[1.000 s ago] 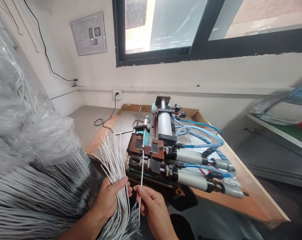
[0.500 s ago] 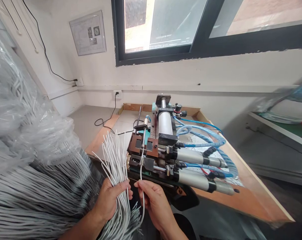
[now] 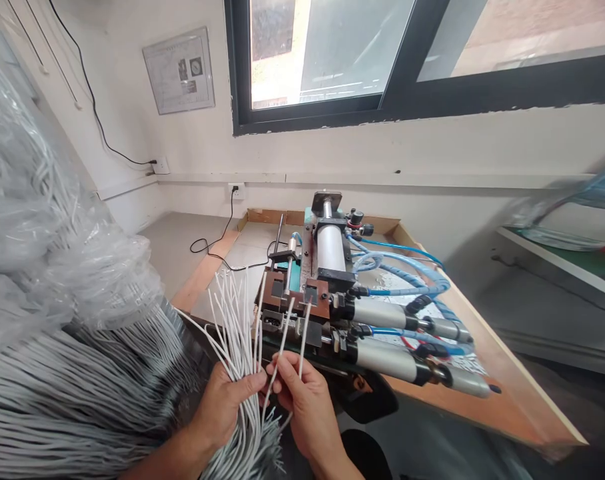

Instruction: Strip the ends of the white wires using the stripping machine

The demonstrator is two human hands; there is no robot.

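My left hand (image 3: 227, 399) is closed around a thick bundle of light grey cables (image 3: 237, 333), their upper ends fanned out. Close beside it, my right hand (image 3: 305, 403) pinches a single cable (image 3: 285, 337) between thumb and fingertips. A second cable (image 3: 305, 340) rises from behind the fingers of that hand. Both upright cable ends stand in front of the jaws of a pneumatic wire stripping machine (image 3: 295, 300); whether they touch the jaws I cannot tell. The lower ends of the bundle hang below my hands.
A large pile of grey cables (image 3: 82, 387) under clear plastic wrap (image 3: 72, 247) fills the left. Blue air hoses (image 3: 407, 252) curl beside the machine's cylinders (image 3: 392, 360). The wooden tray edge (image 3: 512, 353) runs along the right. A shelf (image 3: 572, 267) stands far right.
The cable that reached into the machine has come back out of its jaws. The jaws have moved apart. My right hand now has another cable at its fingertips, near the bundle.
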